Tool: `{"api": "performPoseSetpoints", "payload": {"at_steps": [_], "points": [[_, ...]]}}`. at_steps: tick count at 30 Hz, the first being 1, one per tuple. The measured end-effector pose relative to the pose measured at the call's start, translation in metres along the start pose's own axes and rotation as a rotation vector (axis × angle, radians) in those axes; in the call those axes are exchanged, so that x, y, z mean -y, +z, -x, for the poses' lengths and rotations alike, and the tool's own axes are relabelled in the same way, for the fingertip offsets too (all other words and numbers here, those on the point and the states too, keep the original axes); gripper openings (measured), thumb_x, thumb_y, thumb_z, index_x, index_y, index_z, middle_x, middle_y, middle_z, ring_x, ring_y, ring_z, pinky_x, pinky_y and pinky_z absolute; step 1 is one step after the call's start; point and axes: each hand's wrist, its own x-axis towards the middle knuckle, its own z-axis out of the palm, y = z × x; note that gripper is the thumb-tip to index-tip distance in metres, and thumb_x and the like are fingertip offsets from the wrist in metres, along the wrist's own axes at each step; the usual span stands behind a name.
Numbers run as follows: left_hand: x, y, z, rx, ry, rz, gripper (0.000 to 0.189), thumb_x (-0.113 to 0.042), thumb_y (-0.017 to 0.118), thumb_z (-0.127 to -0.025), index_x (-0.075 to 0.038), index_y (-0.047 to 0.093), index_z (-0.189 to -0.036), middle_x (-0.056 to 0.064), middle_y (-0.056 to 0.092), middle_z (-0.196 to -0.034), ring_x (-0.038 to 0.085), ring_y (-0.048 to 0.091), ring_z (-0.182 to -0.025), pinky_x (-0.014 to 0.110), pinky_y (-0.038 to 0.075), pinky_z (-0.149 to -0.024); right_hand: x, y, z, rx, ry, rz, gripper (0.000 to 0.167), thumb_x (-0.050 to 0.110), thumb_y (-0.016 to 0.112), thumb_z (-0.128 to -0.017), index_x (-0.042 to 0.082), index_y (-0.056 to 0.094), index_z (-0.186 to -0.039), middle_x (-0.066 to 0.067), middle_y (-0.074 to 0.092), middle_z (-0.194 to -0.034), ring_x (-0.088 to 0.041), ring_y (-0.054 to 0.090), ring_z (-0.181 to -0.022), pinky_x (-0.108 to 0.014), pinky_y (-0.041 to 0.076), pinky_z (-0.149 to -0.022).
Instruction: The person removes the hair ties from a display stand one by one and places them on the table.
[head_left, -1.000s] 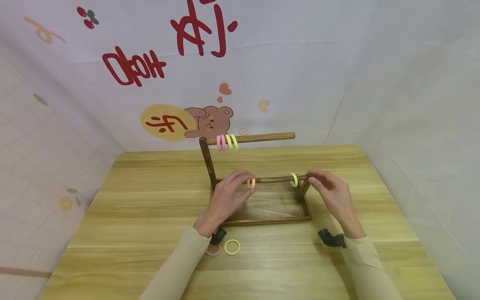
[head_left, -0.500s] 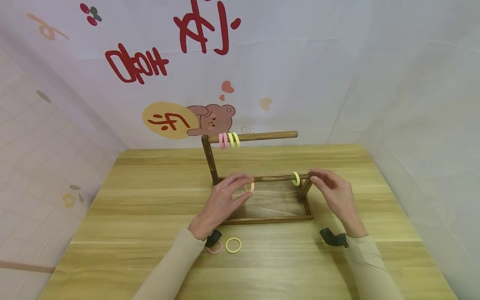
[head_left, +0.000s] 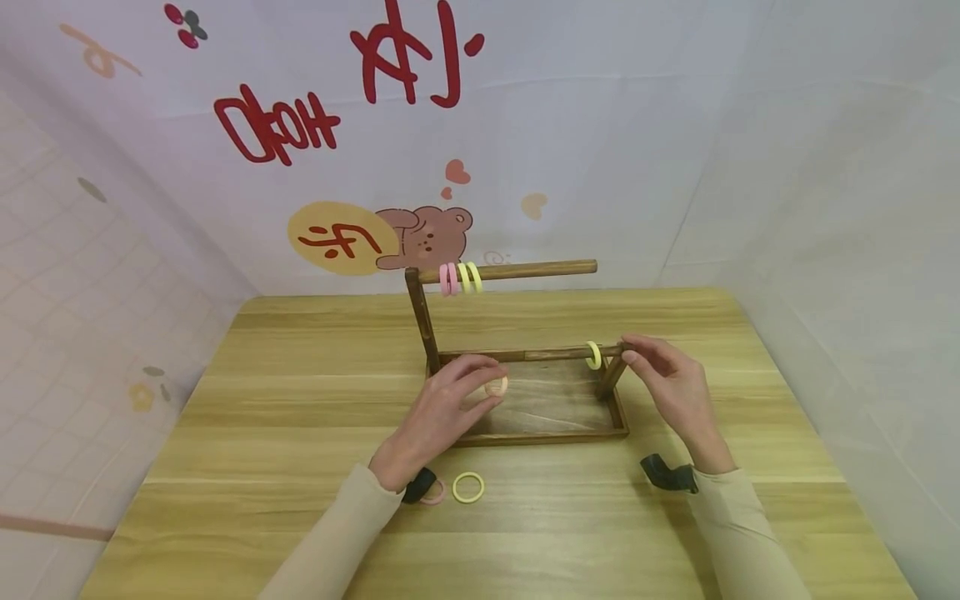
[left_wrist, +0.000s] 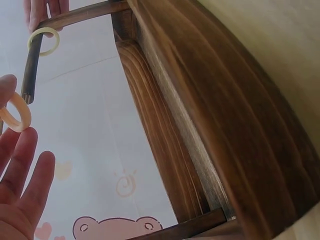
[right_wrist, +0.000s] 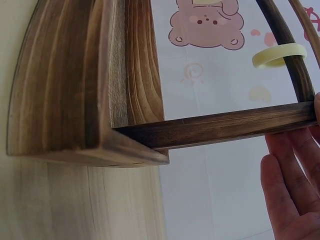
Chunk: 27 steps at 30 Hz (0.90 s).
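Note:
My left hand (head_left: 446, 400) pinches a peach-coloured ring (left_wrist: 21, 114) between thumb and fingertips. In the left wrist view this ring is just off the free end of the lower rod (head_left: 558, 353). My right hand (head_left: 671, 379) holds the top of the short post (head_left: 612, 375), where the lower rod joins it. A yellow ring (head_left: 593, 356) hangs on that rod near the post. On the upper rod (head_left: 543, 269) hang two pink rings (head_left: 448, 280) and two yellow rings (head_left: 470, 277), close to its left post. Both rods belong to a dark wooden stand.
The stand's shallow tray base (head_left: 540, 439) rests on the wooden table (head_left: 570, 525). In front of it lie a yellow ring (head_left: 468, 501) and a pink ring (head_left: 435, 502), the pink one partly behind the left wrist's black mount (head_left: 418, 486). A printed cloth (head_left: 600, 150) hangs behind.
My left hand has drawn the peach ring down and slightly towards me, away from the lower rod, and the ring has turned to face the camera more. The right hand keeps its hold.

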Motion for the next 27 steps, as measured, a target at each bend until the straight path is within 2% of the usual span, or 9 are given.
{"api": "performPoseSetpoints", "payload": {"at_steps": [4, 11, 18, 27], "points": [[-0.002, -0.002, 0.004, 0.029, 0.006, -0.025, 0.037, -0.009, 0.085, -0.087, -0.009, 0.074, -0.122, 0.006, 0.067, -0.123, 0.018, 0.067, -0.105, 0.028, 0.059, -0.082, -0.001, 0.0, -0.001, 0.003, 0.006, 0.013, 0.027, 0.016, 0.071, -0.101, 0.01, 0.074, -0.127, -0.011, 0.074, -0.119, 0.004, 0.066, -0.101, -0.011, 0.051, -0.084], [-0.008, -0.004, 0.013, 0.121, -0.01, -0.061, 0.041, -0.013, 0.085, -0.088, -0.012, 0.073, -0.126, 0.006, 0.066, -0.127, 0.019, 0.066, -0.108, 0.032, 0.058, -0.087, -0.001, 0.0, -0.002, 0.006, 0.003, 0.03, 0.027, 0.017, 0.071, -0.101, 0.01, 0.074, -0.127, -0.013, 0.074, -0.12, 0.005, 0.065, -0.101, -0.01, 0.05, -0.084], [-0.012, -0.003, 0.026, 0.173, 0.008, -0.046, 0.035, -0.014, 0.084, -0.089, -0.013, 0.074, -0.122, 0.004, 0.066, -0.124, 0.012, 0.069, -0.095, 0.028, 0.058, -0.083, -0.002, -0.002, -0.001, 0.017, -0.004, 0.027, 0.028, 0.013, 0.072, -0.1, 0.008, 0.073, -0.127, -0.012, 0.074, -0.12, 0.008, 0.064, -0.102, -0.009, 0.05, -0.085], [-0.016, 0.001, 0.04, 0.244, 0.055, -0.078, 0.028, -0.016, 0.081, -0.092, -0.016, 0.075, -0.119, 0.0, 0.067, -0.123, 0.013, 0.065, -0.108, 0.025, 0.057, -0.087, 0.0, -0.003, -0.001, 0.031, 0.004, 0.027, 0.029, 0.015, 0.071, -0.1, 0.009, 0.073, -0.129, -0.009, 0.074, -0.122, 0.007, 0.064, -0.105, -0.009, 0.049, -0.087]]}}
